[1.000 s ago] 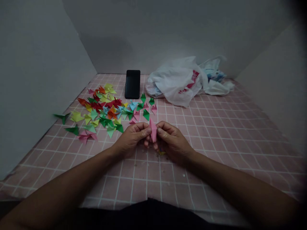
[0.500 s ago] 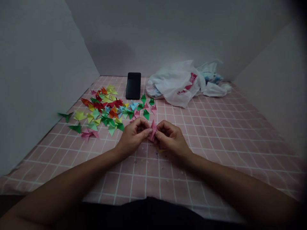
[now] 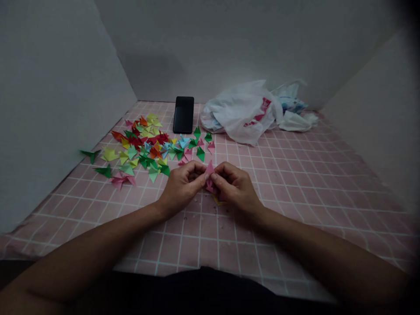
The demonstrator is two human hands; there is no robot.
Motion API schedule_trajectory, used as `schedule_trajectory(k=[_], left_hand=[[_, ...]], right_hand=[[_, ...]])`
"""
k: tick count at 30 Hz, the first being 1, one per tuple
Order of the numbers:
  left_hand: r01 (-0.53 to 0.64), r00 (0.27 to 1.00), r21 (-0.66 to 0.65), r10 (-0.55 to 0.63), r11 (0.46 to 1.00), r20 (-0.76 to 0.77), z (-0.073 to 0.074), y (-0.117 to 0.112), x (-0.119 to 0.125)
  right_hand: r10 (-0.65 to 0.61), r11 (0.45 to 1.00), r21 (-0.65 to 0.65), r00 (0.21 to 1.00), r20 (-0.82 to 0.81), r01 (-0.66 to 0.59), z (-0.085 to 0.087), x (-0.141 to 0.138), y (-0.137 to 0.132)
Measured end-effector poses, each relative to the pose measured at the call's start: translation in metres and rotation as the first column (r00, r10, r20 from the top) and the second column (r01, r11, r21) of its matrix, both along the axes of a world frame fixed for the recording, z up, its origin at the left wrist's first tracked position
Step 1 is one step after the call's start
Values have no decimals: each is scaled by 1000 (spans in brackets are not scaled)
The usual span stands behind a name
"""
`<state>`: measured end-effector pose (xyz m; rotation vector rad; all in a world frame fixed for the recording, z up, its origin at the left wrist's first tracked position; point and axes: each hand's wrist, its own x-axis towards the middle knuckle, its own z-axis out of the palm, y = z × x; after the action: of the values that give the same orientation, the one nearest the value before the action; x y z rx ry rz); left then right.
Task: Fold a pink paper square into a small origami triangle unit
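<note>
My left hand and my right hand meet at the middle of the pink checked cloth. Both pinch a small folded pink paper piece between thumbs and fingertips; its pointed tip sticks up between them. Most of the piece is hidden by my fingers. A small yellow scrap lies on the cloth under my right hand. A scatter of several folded paper pieces in green, yellow, red, blue and pink lies to the left and beyond my hands.
A black phone lies flat at the back. A crumpled white plastic bag with more bags sits at the back right. Grey walls close in on the left, back and right.
My hands have folded the pink piece smaller and closed in on it; its upright shape has shrunk to a short tip. The camera view shifted slightly.
</note>
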<state>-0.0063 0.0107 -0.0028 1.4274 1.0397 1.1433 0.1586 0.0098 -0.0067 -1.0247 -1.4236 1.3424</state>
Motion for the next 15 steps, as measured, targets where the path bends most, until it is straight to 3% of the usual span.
schedule_trajectory(k=[8, 15], left_hand=[[-16, 999, -64, 19, 998, 47, 3, 0, 1], [20, 993, -94, -9, 995, 117, 6, 1, 0]], right_hand=[[7, 992, -125, 988, -154, -27, 1, -2, 4], [25, 999, -39, 986, -164, -32, 1, -1, 3]])
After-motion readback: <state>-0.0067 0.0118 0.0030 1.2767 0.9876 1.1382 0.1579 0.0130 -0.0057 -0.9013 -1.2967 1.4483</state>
